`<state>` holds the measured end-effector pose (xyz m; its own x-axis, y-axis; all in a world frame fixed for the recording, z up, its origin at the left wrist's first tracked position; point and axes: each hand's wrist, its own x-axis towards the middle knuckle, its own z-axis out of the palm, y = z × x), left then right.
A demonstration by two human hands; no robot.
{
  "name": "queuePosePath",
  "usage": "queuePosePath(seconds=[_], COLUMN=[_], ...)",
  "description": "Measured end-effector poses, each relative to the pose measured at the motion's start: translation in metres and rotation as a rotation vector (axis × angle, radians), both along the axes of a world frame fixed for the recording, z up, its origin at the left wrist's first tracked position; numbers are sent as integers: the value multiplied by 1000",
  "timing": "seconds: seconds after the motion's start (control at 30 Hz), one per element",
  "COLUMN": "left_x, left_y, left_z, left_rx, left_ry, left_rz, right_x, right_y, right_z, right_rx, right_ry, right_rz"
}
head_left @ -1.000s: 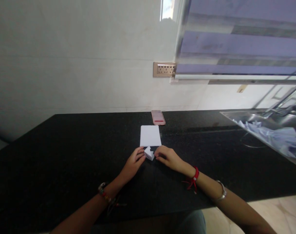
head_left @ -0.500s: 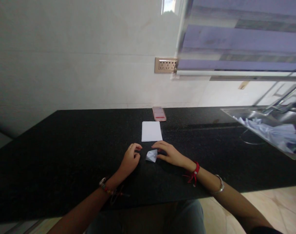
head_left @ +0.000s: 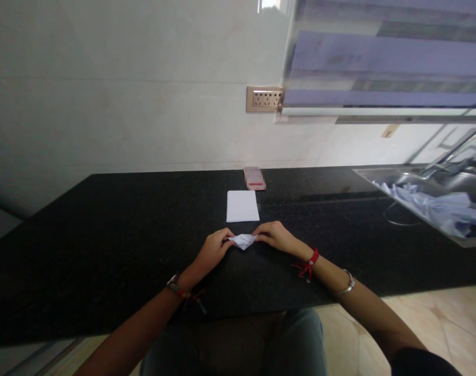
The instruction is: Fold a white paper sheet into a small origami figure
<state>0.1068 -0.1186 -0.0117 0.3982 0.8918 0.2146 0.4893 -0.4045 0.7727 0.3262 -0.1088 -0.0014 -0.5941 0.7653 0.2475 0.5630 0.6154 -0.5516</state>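
Note:
A small folded white paper piece [head_left: 242, 241] lies on the black counter [head_left: 105, 235] between my hands. My left hand [head_left: 211, 253] pinches its left end, fingers curled closed. At the paper's right end my right hand [head_left: 275, 236] pinches it too. Just behind them lies a flat stack of white square paper [head_left: 242, 206]. A small pink and red object [head_left: 254, 178], blurred, sits near the wall behind the stack.
A steel sink [head_left: 437, 180] at the right holds crumpled white paper [head_left: 433, 206]. A wall socket [head_left: 263, 98] sits above the counter, with a striped blind [head_left: 387, 62] to its right. The counter's front edge runs just before my forearms.
Half a second ago my left hand was off the folded paper and only my right touched it. Now both hands pinch its ends, and the piece has turned wide and flat.

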Motion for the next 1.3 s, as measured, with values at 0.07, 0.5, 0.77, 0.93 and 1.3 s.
queuePosePath(seconds=[0.07, 0.5, 0.77, 0.93, 1.3], left_x=[-2, 2, 3, 3, 2], left_y=[3, 1, 2, 3, 6], left_z=[0, -4, -4, -6, -8], left_rx=[-12, 130, 168, 184, 111], left_ry=[32, 189, 210, 188, 117], left_rz=[41, -29, -24, -20, -1], right_x=[2, -17, -49, -47, -57], right_y=[2, 25, 46, 49, 41], right_z=[-2, 22, 28, 20, 24], right_rx=[-17, -299, -406, -421, -220], right_ry=[19, -183, -381, -433, -519], right_rz=[-22, -101, -31, -31, -21])
